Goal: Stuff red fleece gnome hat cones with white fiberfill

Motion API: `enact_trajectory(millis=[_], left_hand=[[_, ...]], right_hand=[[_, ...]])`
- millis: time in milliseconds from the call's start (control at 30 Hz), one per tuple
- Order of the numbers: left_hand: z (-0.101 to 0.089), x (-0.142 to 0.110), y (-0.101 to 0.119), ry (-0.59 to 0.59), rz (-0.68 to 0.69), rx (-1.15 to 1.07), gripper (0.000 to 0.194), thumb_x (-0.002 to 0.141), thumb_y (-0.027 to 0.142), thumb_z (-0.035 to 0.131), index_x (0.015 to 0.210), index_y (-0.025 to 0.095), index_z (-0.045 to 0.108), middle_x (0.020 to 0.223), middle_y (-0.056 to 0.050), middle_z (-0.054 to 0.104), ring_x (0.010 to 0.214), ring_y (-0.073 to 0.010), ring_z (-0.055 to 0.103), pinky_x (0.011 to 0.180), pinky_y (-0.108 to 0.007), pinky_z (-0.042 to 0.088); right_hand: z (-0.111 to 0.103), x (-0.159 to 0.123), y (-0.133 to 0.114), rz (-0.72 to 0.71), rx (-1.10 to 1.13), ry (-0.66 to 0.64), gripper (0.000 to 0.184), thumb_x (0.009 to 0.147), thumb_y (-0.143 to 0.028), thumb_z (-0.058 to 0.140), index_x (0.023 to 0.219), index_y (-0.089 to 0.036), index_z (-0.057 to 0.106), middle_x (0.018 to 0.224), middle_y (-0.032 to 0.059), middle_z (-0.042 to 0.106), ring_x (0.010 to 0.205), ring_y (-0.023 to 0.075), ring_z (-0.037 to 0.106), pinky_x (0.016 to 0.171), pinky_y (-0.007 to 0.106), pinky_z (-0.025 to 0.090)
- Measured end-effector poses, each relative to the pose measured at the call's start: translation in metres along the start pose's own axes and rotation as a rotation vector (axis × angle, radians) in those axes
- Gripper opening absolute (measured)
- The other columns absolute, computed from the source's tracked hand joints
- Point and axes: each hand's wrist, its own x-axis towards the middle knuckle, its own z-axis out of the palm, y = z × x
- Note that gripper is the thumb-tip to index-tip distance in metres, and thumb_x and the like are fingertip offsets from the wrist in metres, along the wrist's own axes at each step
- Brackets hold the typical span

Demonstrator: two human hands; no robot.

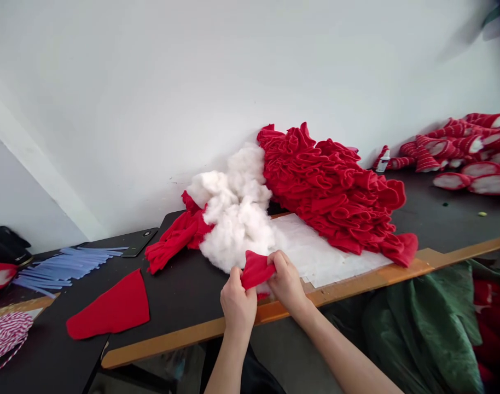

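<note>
Between my two hands is a red fabric piece (256, 269), held near the table's front edge. My left hand (238, 301) pinches its left side, and my right hand (286, 279) grips its right side. Just behind them lies a heap of white stuffing (237, 219). A large pile of red fabric pieces (332, 191) leans against the wall to the right of the stuffing. More red fabric (178, 235) lies bunched on its left. One flat red piece (114, 306) rests apart on the black table (184, 306).
Blue strips (65, 265), a black phone-like slab (141, 241) and red-white cord (6, 334) lie at left. White sheeting (319, 251) is under the red pile. At right are striped red stuffed pieces (451, 145), a small white bottle (383, 161) and a green bag (426, 323) below the edge.
</note>
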Motion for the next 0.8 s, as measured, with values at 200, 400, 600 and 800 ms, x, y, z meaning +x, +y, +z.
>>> enact_trajectory(millis=[200, 400, 600, 800], left_hand=[[-0.004, 0.007, 0.005, 0.01, 0.034, -0.011, 0.02, 0.058, 0.008, 0.063, 0.061, 0.024, 0.051, 0.067, 0.0, 0.049, 0.068, -0.0202, 0.045, 0.067, -0.027, 0.032], [-0.001, 0.002, 0.005, -0.019, -0.038, -0.117, 0.016, 0.062, 0.01, 0.061, 0.072, 0.021, 0.056, 0.07, 0.0, 0.055, 0.07, -0.0191, 0.05, 0.068, -0.027, 0.038], [-0.019, 0.001, 0.017, -0.344, -0.1, -0.2, 0.032, 0.077, 0.027, 0.057, 0.106, 0.023, 0.046, 0.095, -0.005, 0.063, 0.085, -0.0205, 0.059, 0.073, -0.029, 0.045], [-0.028, 0.008, 0.015, -0.203, 0.027, 0.14, 0.013, 0.082, 0.028, 0.047, 0.093, 0.023, 0.049, 0.08, -0.001, 0.061, 0.071, -0.018, 0.057, 0.064, -0.026, 0.042]], right_hand=[[-0.008, 0.007, -0.018, 0.034, 0.118, -0.09, 0.029, 0.064, -0.009, 0.044, 0.091, -0.02, 0.05, 0.087, 0.0045, 0.054, 0.081, 0.0193, 0.053, 0.072, 0.031, 0.046], [-0.016, 0.003, -0.041, 0.559, 0.734, -0.139, 0.027, 0.082, -0.039, 0.052, 0.102, -0.021, 0.047, 0.084, 0.0021, 0.057, 0.065, 0.0146, 0.055, 0.055, 0.025, 0.047], [-0.016, 0.002, -0.048, 0.324, 0.484, -0.124, 0.024, 0.071, -0.016, 0.052, 0.094, -0.021, 0.052, 0.089, 0.0024, 0.053, 0.079, 0.0167, 0.054, 0.069, 0.028, 0.048], [-0.025, -0.006, -0.062, 0.33, 0.627, -0.324, 0.028, 0.085, -0.029, 0.047, 0.112, -0.023, 0.05, 0.114, 0.0076, 0.05, 0.098, 0.0194, 0.054, 0.077, 0.03, 0.048]])
